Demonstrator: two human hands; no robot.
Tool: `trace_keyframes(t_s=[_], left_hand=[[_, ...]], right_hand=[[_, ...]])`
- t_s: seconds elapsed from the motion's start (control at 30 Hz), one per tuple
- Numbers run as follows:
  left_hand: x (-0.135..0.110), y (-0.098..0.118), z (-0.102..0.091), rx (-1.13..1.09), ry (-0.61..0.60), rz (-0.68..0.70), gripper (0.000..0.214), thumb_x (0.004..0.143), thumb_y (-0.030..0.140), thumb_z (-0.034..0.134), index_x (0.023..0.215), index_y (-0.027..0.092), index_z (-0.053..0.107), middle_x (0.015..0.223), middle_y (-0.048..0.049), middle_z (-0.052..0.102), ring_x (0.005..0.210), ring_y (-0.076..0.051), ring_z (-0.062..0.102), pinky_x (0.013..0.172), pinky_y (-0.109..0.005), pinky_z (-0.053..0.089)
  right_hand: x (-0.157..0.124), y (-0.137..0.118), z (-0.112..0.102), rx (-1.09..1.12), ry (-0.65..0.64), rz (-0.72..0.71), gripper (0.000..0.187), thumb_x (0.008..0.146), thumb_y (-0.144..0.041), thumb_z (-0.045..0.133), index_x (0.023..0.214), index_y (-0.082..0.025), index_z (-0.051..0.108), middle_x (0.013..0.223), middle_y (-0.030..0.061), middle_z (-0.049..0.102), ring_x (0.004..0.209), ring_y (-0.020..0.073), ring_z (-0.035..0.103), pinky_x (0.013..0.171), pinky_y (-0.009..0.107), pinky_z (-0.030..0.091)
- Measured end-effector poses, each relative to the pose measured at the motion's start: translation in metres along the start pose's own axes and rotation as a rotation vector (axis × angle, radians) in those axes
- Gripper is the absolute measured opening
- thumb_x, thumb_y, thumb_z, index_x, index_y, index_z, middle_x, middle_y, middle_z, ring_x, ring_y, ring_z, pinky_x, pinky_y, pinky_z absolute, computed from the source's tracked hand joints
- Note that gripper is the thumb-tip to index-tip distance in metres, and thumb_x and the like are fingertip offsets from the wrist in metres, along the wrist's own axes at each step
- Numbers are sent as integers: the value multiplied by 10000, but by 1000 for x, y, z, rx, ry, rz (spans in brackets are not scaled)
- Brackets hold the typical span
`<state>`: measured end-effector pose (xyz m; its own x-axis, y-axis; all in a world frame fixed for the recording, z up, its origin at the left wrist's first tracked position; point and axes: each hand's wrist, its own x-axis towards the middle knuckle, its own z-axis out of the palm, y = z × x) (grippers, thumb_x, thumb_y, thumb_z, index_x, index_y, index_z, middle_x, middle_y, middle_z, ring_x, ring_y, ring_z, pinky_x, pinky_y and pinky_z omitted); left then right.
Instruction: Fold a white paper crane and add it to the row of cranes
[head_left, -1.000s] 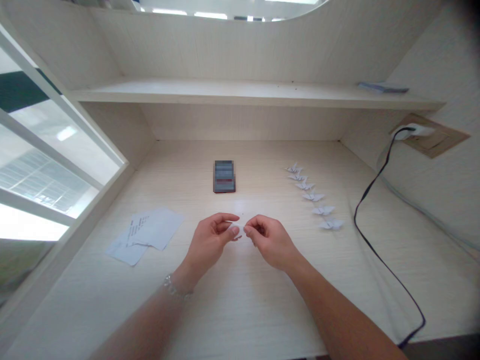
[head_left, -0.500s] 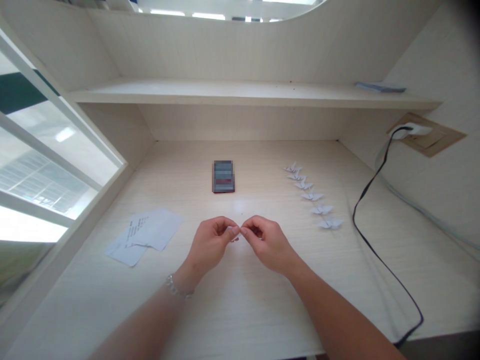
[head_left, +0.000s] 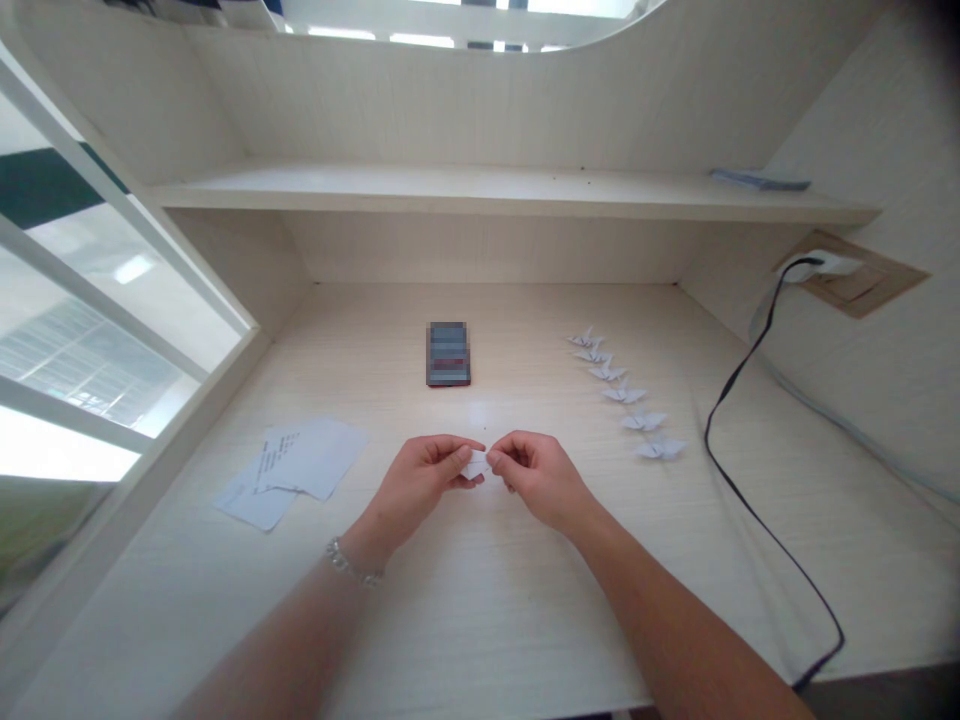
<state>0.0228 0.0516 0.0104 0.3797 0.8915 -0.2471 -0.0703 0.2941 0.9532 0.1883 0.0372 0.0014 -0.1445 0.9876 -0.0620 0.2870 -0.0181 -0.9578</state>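
Two bare forearms reach forward from the bottom edge over a pale wood-grain counter [head_left: 480, 610]. A thin bracelet [head_left: 351, 564] circles the left wrist.

The left hand [head_left: 420, 482] and right hand [head_left: 541, 478] meet just in front of the viewer, near the middle of the counter. Between them they pinch a small folded white paper [head_left: 475, 465], each hand gripping it with thumb and fingertips, the other fingers curled in. The paper sits just above the counter surface, and most of it is hidden by the fingers. Its exact shape cannot be made out.

To the left of the hands, a few white sheets [head_left: 294, 470] lie flat and overlapping, with faint print on one. To the right, a black cable [head_left: 757, 515] snakes along the counter from the near edge.

Farther back and right of the hands, six small white paper cranes [head_left: 619, 393] stand in a slanted row running away from the viewer. Straight beyond the hands, a dark rectangular slab [head_left: 448, 353] lies flat, its face blurred.

The cable rises to a white plug in a socket [head_left: 851, 275] on the right wall. A shelf [head_left: 510, 192] spans the back wall above the counter, and a thin flat bluish item [head_left: 761, 180] lies at its right end. On the left, a window [head_left: 82, 330] slopes down to the counter.
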Motion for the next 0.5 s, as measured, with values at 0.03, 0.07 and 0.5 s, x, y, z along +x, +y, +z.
trace_keyframes(t_s=[0.03,0.07,0.5], left_hand=[[0,-1,1,-5,7,-2,239,764,317,605,867,109,660,822,-76,660,688,-143,605,697,-303,492],[0,-1,2,3,19,-2,245,762,327,606,870,113,656,834,-76,657,692,-142,604,696,-301,493],[-2,0,4,268,185,220,178,752,289,605,725,118,647,621,-29,612,597,-126,546,577,-233,436]], right_hand=[[0,0,0,5,6,2,166,784,-292,535,704,-160,597,588,-13,544,513,95,456,481,219,347],[0,0,0,8,12,4,168,785,-294,535,707,-160,600,586,-12,544,509,95,453,477,219,344],[-4,-8,-2,15,24,-32,165,791,-297,542,733,-158,611,602,-4,570,543,108,498,506,227,385]])
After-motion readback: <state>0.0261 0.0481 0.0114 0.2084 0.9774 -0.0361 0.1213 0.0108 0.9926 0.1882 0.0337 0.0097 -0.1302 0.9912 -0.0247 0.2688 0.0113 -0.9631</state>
